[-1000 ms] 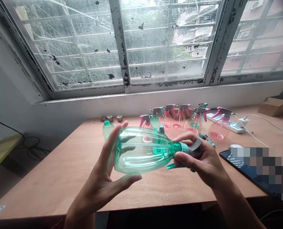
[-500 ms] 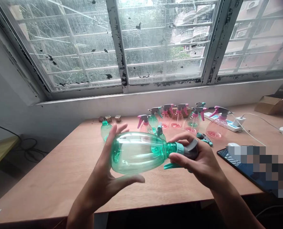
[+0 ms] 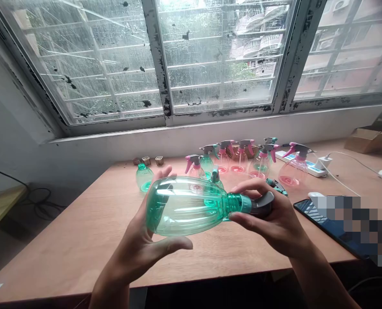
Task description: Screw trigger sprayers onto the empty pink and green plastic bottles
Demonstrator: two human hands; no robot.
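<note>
A clear green spray bottle [image 3: 184,208] lies sideways in the air over the table, its neck pointing right. My left hand [image 3: 146,240] cups the wide base end, thumb under the body and fingers behind it. Around the dark grey spray head [image 3: 262,205] with its teal collar [image 3: 245,204], my right hand [image 3: 274,219] is closed, thumb and fingers at the collar. The head sits at the bottle's threaded neck; whether it is fully screwed on I cannot tell. The trigger is mostly hidden by the right hand.
An open green bottle [image 3: 144,177] stands behind my left hand. Several pink and green spray bottles [image 3: 239,161] line the back. A loose spray head [image 3: 277,187] lies right, near a power strip [image 3: 310,167], a pink bottle [image 3: 292,171] and a tablet [image 3: 326,227].
The bottle has shifted slightly left, deeper into my left hand. My right hand has turned the spray head, so the teal trigger that hung below it is now mostly out of sight.
</note>
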